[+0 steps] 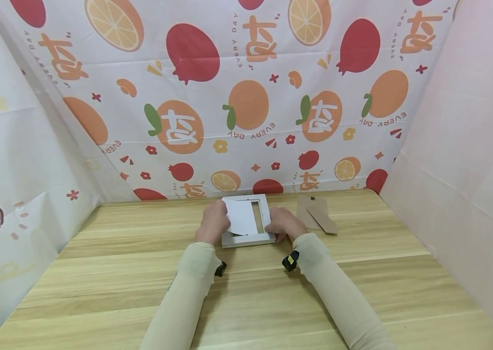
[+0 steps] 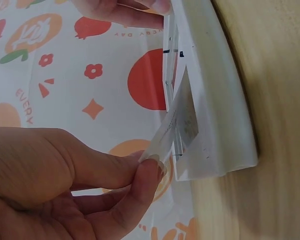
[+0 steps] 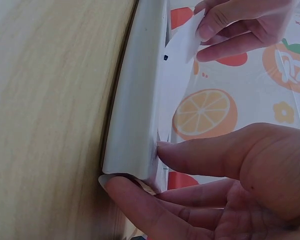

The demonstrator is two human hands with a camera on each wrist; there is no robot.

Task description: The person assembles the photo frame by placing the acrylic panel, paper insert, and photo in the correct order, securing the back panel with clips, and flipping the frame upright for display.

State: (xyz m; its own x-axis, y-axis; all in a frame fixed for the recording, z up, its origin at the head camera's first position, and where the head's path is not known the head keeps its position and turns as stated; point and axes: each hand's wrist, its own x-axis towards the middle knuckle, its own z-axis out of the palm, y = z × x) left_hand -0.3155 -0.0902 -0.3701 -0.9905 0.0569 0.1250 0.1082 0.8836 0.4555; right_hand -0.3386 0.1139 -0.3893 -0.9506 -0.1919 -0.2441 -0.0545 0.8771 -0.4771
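Observation:
A white picture frame (image 1: 248,239) lies flat on the wooden table, its opening partly covered by a white sheet (image 1: 242,217). My left hand (image 1: 214,222) pinches the sheet's left edge between thumb and fingers. In the left wrist view the sheet (image 2: 165,131) is lifted at that edge and slants down into the frame (image 2: 215,90). At the frame's right side, my right hand (image 1: 285,222) grips the border. The right wrist view has its thumb on top of the frame (image 3: 135,95) and a finger under the corner.
To the right of the frame lie a brown backing board (image 1: 312,206) and a narrower brown piece (image 1: 322,219) overlapping it. A fruit-print cloth (image 1: 246,146) hangs at the table's back edge. Pale cloths hang at both sides of the wooden table (image 1: 246,301).

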